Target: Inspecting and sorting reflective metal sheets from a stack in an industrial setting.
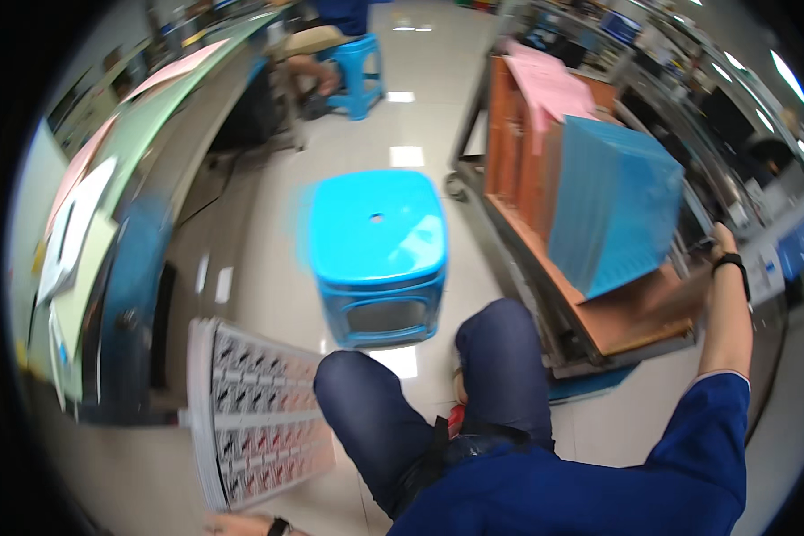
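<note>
Panels (272,415) stand tilted at your left, your left hand (239,525) by their lower corner, probably steadying them; I cannot tell whether its fingers grasp. Your right hand (724,239) is beside the cart's (634,332) blue stack (616,205), perhaps for balance; its grip is too blurred to tell.

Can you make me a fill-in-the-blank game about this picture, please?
1. The plastic stool in front of the person is coloured ____.
2. The wheeled cart stands on the person's ____ side.
3. The right hand has a black band around its ____.

Missing words: blue; right; wrist.
</note>
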Available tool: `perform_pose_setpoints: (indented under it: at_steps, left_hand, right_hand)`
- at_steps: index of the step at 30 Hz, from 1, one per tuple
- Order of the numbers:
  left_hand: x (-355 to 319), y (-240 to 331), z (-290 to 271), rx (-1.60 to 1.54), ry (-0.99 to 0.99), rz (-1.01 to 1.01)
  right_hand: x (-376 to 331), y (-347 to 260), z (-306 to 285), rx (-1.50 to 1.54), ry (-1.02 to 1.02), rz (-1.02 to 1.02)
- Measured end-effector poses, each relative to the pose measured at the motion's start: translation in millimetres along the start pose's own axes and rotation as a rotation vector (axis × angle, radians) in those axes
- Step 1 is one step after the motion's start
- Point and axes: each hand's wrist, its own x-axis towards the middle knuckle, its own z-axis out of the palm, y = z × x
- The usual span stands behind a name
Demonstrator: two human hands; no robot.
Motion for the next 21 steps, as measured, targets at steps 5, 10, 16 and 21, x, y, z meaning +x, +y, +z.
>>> perform_pose_setpoints:
  at_steps: [5, 10, 16, 21]
  left_hand:
    - [-48, 12, 52, -0.225, 0.052, -0.236]
    - [-34, 5, 47, -0.379, 0.172, -0.328]
    - [-43, 10, 44, -0.437, 0.111, -0.457]
    - [-42, 4, 33, -0.38, 0.157, -0.411]
  right_hand:
    - [-19, -20, 63, -0.107, -0.374, -0.363]
    - [-185, 39, 245, -0.049, -0.304, -0.899]
    - [-477, 170, 395, -0.141, -1.317, -0.821]
    - [-624, 232, 491, -0.084, -1.896, -0.508]
